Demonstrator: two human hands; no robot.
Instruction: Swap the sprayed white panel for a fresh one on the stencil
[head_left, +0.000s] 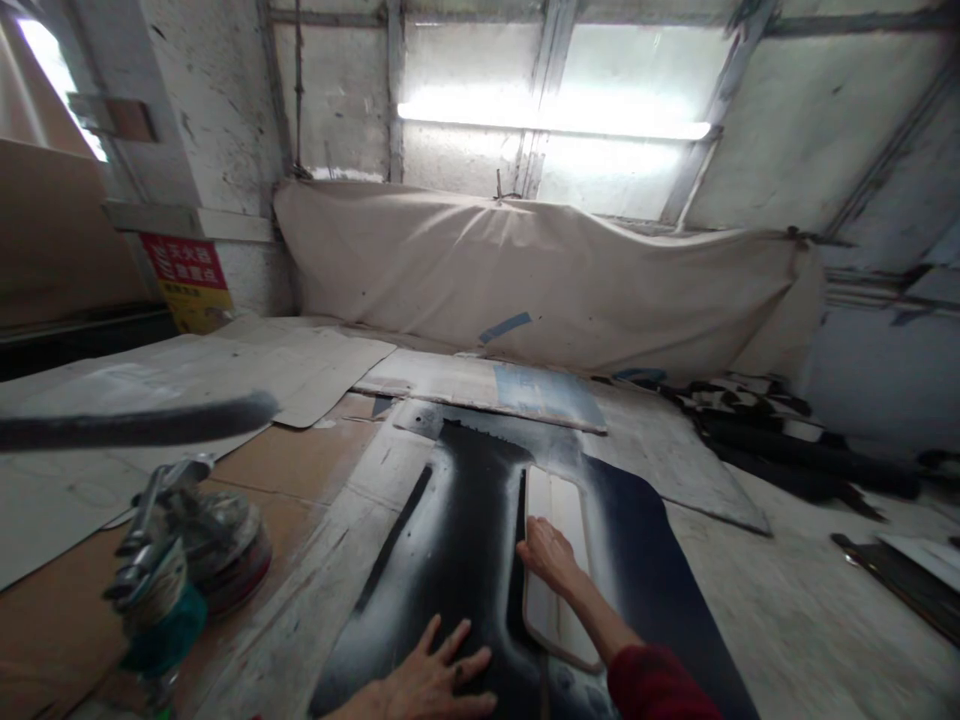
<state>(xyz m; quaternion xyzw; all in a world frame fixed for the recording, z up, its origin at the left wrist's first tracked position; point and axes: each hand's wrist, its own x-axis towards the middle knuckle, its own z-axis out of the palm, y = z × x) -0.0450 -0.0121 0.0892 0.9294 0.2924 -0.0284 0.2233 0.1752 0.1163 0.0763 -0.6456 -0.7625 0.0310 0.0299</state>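
Left hand (439, 685) spread flat on black sheet (465, 530); right hand (551, 555) flat on white panel (556, 495), grips wide, holding nothing. Advise even palm pressure to prevent sliding

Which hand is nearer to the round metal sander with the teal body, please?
Left. The left hand lies flat on the black sprayed sheet, right of the sander; the right hand rests farther right, on the white rounded panel.

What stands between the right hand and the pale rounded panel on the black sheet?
Nothing visible. The right hand lies directly on the pale rounded panel, at its left edge; the left hand is flat on the black sheet.
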